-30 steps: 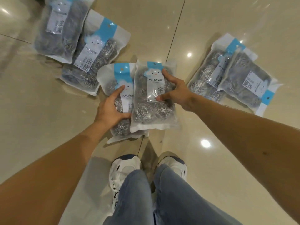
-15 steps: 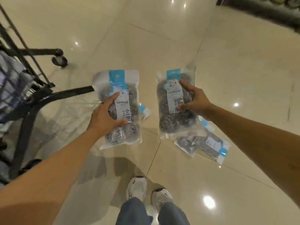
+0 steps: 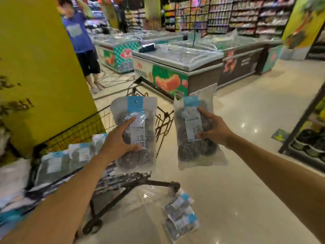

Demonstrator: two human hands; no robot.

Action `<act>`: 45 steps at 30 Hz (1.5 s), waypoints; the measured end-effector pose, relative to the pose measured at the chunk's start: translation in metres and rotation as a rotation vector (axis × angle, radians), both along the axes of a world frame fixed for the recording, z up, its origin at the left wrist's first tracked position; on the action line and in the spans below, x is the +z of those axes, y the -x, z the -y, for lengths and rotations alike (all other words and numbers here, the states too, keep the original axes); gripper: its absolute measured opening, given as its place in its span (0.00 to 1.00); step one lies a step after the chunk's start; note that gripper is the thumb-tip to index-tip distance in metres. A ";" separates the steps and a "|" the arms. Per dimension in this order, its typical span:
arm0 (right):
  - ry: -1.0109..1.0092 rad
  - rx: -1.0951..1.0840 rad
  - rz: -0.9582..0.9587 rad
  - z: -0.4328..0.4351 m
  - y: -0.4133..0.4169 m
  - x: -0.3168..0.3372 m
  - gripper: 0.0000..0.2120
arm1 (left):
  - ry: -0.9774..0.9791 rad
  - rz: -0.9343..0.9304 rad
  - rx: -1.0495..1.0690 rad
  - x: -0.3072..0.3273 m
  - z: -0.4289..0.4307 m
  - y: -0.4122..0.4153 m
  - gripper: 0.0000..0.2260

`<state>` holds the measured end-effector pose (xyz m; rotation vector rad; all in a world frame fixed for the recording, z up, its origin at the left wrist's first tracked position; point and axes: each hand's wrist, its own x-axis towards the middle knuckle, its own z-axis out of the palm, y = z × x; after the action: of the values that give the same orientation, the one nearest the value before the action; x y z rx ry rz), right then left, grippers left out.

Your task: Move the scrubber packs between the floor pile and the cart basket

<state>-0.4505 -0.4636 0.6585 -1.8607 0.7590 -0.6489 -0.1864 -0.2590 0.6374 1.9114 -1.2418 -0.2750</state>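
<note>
While our left hand [image 3: 117, 141] grips one clear plastic bag of steel-wool scourers [image 3: 135, 132] upright, our right hand [image 3: 213, 128] grips another [image 3: 195, 136]. The left bag hangs over the black wire cart [image 3: 163, 120], nearer it.

Two packs of steel scourers are held up, one pack [image 3: 135, 134] in the left hand [image 3: 117, 141] and one pack [image 3: 195, 132] in the right hand [image 3: 213, 128]. Two more packs [image 3: 181, 217] lie on the floor below the right hand. Several others [image 3: 61, 161], too blurred to count, fill one cart [image 3: 163, 120] under the left hand.
</note>
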 end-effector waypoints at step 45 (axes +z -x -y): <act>-0.209 0.603 -0.610 -0.088 -0.575 -0.212 0.45 | -0.420 -0.659 0.308 -0.210 -0.143 -0.427 0.47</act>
<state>0.1241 -0.3755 0.4468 -1.9611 0.5580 0.3856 0.2405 -0.1160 0.4273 2.0695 -0.4650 -0.9684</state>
